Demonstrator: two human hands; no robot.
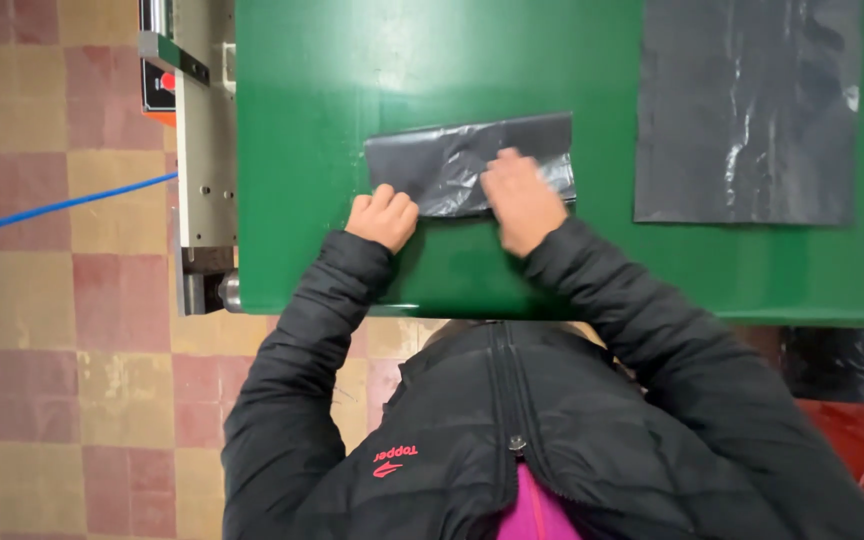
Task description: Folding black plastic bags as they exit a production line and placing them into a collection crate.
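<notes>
– Why is the left hand (383,216) curled at the near-left corner of the folded black plastic bag (467,163)?
– Its clenched fingers pin that edge to the green worktop (332,90); the right hand (520,200) presses flat, fingers released.
– And beyond them?
– A flat black plastic sheet (747,110) lies far right.

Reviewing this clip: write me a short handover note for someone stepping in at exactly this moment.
Left hand: curled, pressing the near left corner of the folded black plastic bag.
Right hand: laid flat on the bag's right half, holding it down.
The bag lies on the green table, folded into a narrow strip, crinkled in the middle.
A flat black sheet lies unfolded further right, untouched.
Done: the first bag looks partly folded. Left: probably smoothing it, then the flat sheet.
</notes>
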